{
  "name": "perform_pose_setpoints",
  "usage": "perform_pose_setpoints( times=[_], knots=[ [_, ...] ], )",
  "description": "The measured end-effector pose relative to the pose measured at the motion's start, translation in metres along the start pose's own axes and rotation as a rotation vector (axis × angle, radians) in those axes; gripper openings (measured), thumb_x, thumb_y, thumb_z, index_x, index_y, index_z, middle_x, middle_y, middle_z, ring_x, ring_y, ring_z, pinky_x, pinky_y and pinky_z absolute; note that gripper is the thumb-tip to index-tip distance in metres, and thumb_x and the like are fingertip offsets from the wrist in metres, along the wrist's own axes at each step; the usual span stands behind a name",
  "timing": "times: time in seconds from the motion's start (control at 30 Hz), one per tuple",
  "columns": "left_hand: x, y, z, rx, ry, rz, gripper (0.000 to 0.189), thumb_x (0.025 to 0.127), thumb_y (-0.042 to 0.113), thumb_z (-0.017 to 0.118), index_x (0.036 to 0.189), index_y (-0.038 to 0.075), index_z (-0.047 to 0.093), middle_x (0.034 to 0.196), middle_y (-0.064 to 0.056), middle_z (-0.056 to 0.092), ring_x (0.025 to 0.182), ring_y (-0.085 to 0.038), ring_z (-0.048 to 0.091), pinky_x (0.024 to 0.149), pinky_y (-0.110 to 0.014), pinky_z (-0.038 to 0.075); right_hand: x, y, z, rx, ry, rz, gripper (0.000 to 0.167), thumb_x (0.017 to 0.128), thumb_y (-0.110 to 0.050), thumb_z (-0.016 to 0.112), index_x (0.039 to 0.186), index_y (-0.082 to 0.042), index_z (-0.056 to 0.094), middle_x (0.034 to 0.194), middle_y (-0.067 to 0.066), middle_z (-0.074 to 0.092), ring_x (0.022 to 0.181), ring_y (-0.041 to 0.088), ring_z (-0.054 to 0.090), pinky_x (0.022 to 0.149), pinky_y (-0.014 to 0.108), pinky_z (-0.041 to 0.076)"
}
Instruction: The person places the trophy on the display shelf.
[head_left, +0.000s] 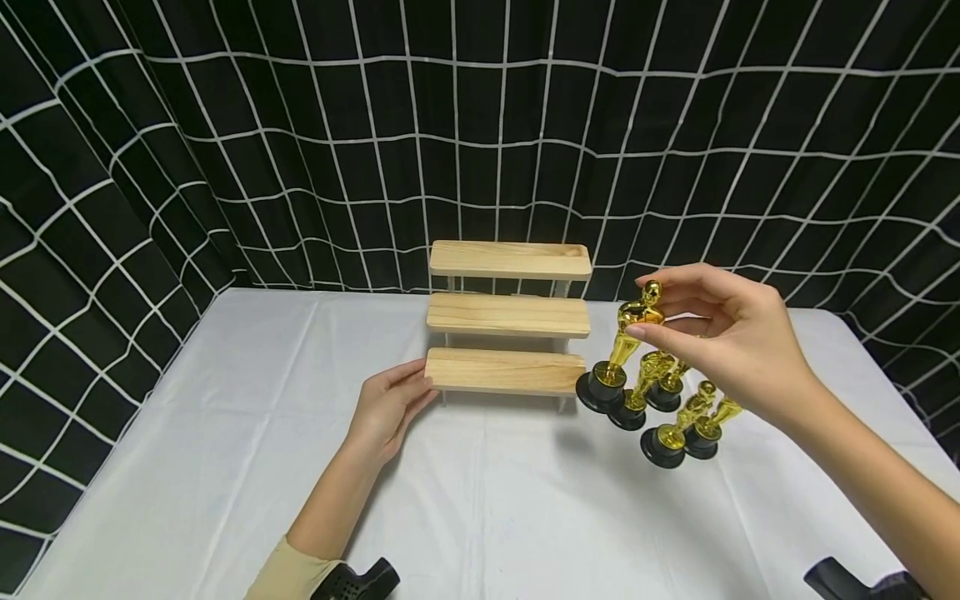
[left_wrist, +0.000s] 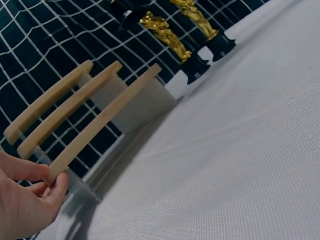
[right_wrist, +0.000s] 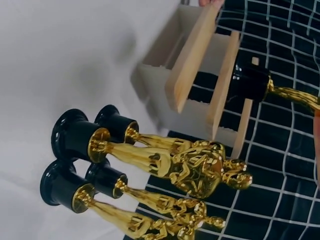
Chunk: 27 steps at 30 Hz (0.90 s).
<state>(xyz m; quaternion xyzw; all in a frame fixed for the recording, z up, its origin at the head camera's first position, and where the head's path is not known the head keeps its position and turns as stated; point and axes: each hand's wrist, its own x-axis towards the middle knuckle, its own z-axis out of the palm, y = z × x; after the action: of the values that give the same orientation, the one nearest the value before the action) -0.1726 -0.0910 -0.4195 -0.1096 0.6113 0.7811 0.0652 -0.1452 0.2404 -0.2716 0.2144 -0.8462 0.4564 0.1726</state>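
A three-tier display stand with pale wooden shelves (head_left: 507, 315) and see-through side supports is on the white-covered table. My left hand (head_left: 384, 408) pinches the left end of its lowest shelf (head_left: 502, 372); the left wrist view shows thumb and fingers (left_wrist: 59, 192) on that end. My right hand (head_left: 742, 333) holds a gold statuette trophy (head_left: 621, 348) by its upper body, tilted and raised, right of the stand. In the right wrist view its black base (right_wrist: 250, 82) appears before the shelves. Below the right hand stand several more gold trophies (head_left: 693, 408), partly hidden.
A white cloth (head_left: 480, 508) covers the table. Behind and beside it hang black curtains (head_left: 480, 108) with a white grid. A black wrist device (head_left: 356, 581) shows at the bottom by the left sleeve, with another (head_left: 862, 581) at the lower right.
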Motion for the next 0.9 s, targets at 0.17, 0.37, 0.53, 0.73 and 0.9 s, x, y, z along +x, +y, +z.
perform_pose_setpoints(
  times=[0.17,0.37,0.53,0.73,0.9],
  knots=[
    [0.002,-0.001,0.0,-0.006,0.002,-0.006,0.043,0.103,-0.011,0.056,0.144,-0.018,0.05,0.144,-0.034,0.056,0.13,-0.038,0.063,0.101,-0.024,0.062,0.01,0.0,0.007,0.014,0.008,0.014,0.044,0.078,0.016,0.085,0.118,0.004,0.072,0.103,-0.022,0.073,0.088,-0.004,0.072,0.077,0.009,0.063],
    [0.001,-0.001,0.0,-0.009,0.005,-0.005,0.043,0.102,-0.012,0.056,0.144,-0.018,0.05,0.144,-0.033,0.055,0.127,-0.036,0.065,0.1,-0.023,0.062,0.021,-0.004,0.014,0.04,-0.002,0.001,0.042,0.079,0.014,0.085,0.117,0.005,0.072,0.101,-0.021,0.074,0.088,-0.002,0.072,0.078,0.01,0.063],
    [0.0,-0.001,0.001,-0.016,0.0,-0.001,0.043,0.102,-0.012,0.056,0.144,-0.018,0.049,0.144,-0.034,0.055,0.125,-0.034,0.066,0.101,-0.023,0.062,0.029,-0.004,0.017,0.034,-0.006,0.003,0.042,0.08,0.011,0.086,0.119,0.005,0.071,0.099,-0.023,0.073,0.088,-0.002,0.071,0.078,0.009,0.063],
    [-0.001,0.0,0.001,-0.025,0.004,-0.006,0.044,0.103,-0.012,0.056,0.145,-0.018,0.049,0.145,-0.034,0.054,0.123,-0.033,0.067,0.101,-0.023,0.062,0.037,-0.006,0.021,0.01,-0.018,-0.002,0.043,0.082,0.005,0.088,0.121,0.003,0.071,0.099,-0.012,0.074,0.087,-0.001,0.07,0.077,0.008,0.062],
    [-0.002,0.0,0.001,-0.036,0.009,-0.008,0.044,0.102,-0.012,0.056,0.145,-0.018,0.048,0.145,-0.035,0.054,0.119,-0.028,0.068,0.1,-0.022,0.062,0.044,-0.008,0.025,0.003,-0.023,-0.014,0.04,0.084,0.005,0.087,0.121,0.004,0.071,0.103,0.009,0.076,0.087,-0.002,0.07,0.077,0.008,0.062]
  ],
)
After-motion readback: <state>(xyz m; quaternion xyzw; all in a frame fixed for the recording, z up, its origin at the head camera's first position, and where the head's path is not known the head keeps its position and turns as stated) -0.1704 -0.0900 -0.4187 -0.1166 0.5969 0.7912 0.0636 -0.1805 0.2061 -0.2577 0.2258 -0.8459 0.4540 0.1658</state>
